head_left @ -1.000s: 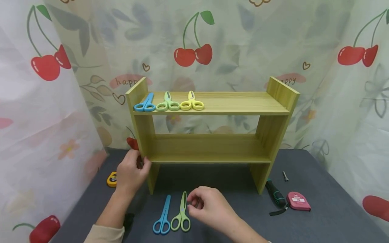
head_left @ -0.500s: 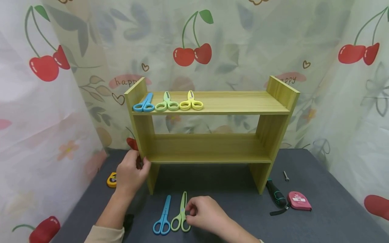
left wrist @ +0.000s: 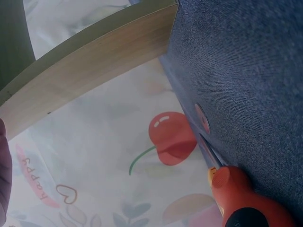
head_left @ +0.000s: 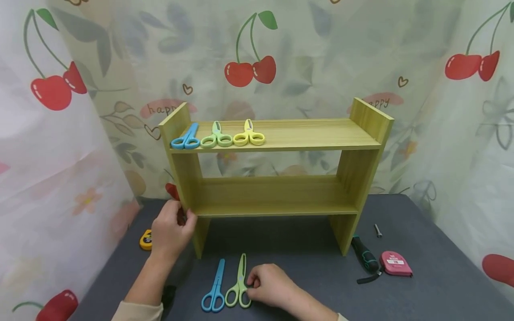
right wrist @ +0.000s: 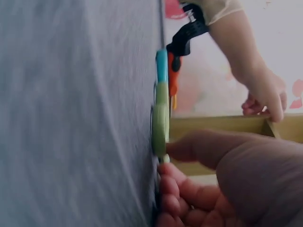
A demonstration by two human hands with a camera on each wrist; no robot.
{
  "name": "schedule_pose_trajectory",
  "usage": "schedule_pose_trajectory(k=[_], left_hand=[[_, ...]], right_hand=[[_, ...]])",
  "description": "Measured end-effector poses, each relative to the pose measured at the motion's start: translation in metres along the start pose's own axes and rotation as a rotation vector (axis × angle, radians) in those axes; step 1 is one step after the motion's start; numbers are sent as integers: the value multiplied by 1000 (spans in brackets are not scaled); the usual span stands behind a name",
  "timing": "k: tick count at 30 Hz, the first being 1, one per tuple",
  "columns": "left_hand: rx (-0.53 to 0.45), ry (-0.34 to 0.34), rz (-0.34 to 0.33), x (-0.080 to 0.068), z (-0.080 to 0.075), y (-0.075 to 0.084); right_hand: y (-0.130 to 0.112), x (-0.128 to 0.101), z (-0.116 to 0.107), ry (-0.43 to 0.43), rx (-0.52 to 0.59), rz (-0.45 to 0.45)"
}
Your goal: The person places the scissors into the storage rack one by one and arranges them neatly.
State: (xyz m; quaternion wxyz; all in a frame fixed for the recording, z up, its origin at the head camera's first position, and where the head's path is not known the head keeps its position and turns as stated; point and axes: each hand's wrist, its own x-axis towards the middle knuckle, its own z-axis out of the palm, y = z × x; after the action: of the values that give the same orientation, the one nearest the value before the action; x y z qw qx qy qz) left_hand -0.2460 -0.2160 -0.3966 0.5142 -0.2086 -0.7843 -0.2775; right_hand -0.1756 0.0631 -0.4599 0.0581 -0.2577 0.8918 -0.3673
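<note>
Green scissors [head_left: 241, 273] lie on the dark tabletop in front of a two-tier wooden shelf [head_left: 277, 189], points away from me. My right hand [head_left: 273, 285] is at their right handle loop, thumb and curled fingers pinching its edge; the right wrist view shows the thumb on the green handle [right wrist: 160, 130]. Just to their left lie blue scissors [head_left: 217, 281]. My left hand [head_left: 172, 229] grips the front edge of the shelf's left side panel, partly hiding it. On the top board sit small blue scissors [head_left: 186, 138], pale green scissors [head_left: 217, 139] and yellow scissors [head_left: 249, 137] in a row.
A yellow tape measure [head_left: 146, 240] lies left of the shelf. A tool with a red and black handle [left wrist: 236, 194] is near the left forearm. To the right are a black-and-green handled tool [head_left: 365, 255], a pink tape measure [head_left: 395, 264] and a small metal piece [head_left: 378, 230].
The right hand has moved down and slightly left to the green scissors' handle, its fingers closing in. The left hand keeps its grip on the shelf. The head view has shifted a little.
</note>
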Motion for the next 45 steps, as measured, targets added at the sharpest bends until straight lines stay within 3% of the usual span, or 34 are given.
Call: schedule_pose_trajectory(k=[8,27,35,45], left_hand=[[5,-1,1,1,-1,-1],[25,-4,7,-2,1,-2],[33,-42,-11,-1,-1,-2],[20,-14,-7,-2,1,-1]], right_hand=[[1,0,8,72,-31,7],[5,1,13,88,-41,32],[5,1,13,73,3,39],[5,0,11,139,-34,3]])
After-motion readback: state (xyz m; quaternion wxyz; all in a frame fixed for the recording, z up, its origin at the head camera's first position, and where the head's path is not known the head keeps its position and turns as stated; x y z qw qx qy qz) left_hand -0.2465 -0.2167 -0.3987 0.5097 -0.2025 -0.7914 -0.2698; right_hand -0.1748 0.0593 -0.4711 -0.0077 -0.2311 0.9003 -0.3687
